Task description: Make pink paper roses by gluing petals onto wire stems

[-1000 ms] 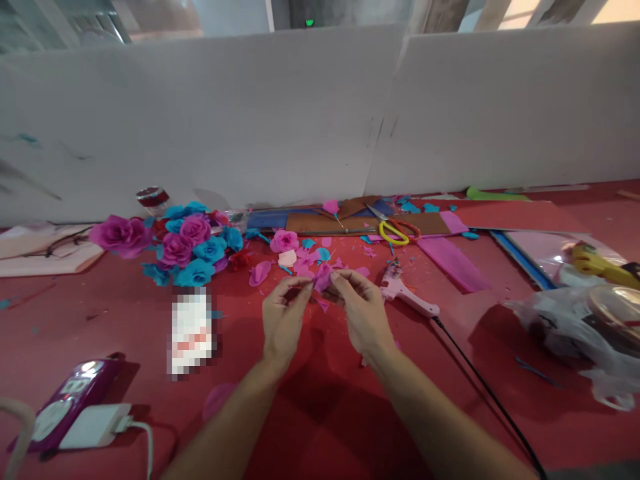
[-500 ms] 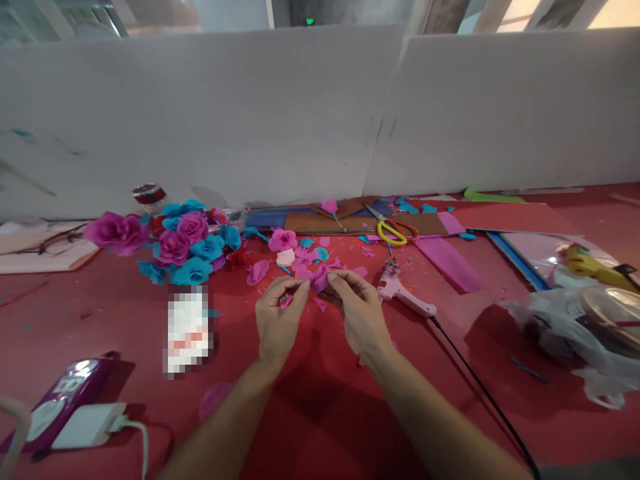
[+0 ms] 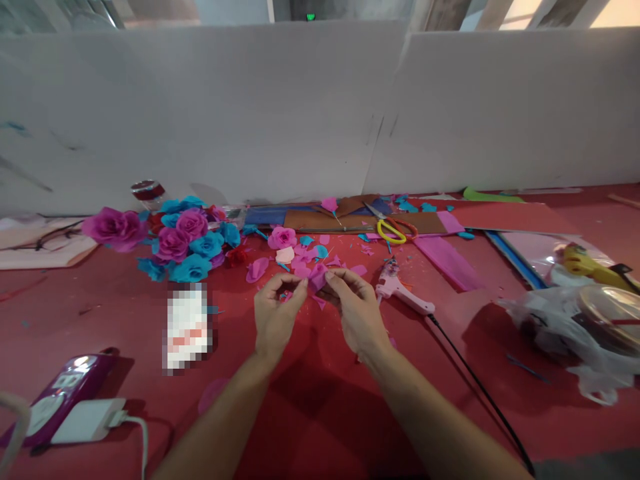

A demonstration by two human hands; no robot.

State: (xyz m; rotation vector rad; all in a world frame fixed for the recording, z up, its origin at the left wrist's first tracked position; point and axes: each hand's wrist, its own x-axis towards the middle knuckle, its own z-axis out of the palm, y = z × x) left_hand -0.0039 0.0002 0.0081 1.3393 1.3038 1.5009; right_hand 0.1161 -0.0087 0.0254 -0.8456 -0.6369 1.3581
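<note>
A small pink paper piece (image 3: 317,277) sits between the two hands, above the middle of the red table (image 3: 310,427). The left hand (image 3: 278,313) pinches its left edge between thumb and forefinger, the other fingers curled; the right hand (image 3: 361,312) pinches its right edge the same way, its remaining fingers bent and partly hidden. The piece is cupped and nearly as broad as it is tall, so a long axis is hard to tell; one edge faces the far side, and its sides face left and right toward the fingertips. Just beyond lie loose pink and blue scraps and a finished pink rose (image 3: 282,238). Right of the hands, a pale pink glue gun (image 3: 403,290) points its nozzle far and slightly left, its black cord (image 3: 475,377) running to the near right. Farther back, yellow-and-orange-handled scissors (image 3: 393,231) rest on brown paper (image 3: 320,221). On the left stands a bunch of pink, blue and red paper flowers (image 3: 187,240). A white panel (image 3: 225,113) closes the table's far side; above it show a small green light (image 3: 311,17) and bright patches at the far right.
</note>
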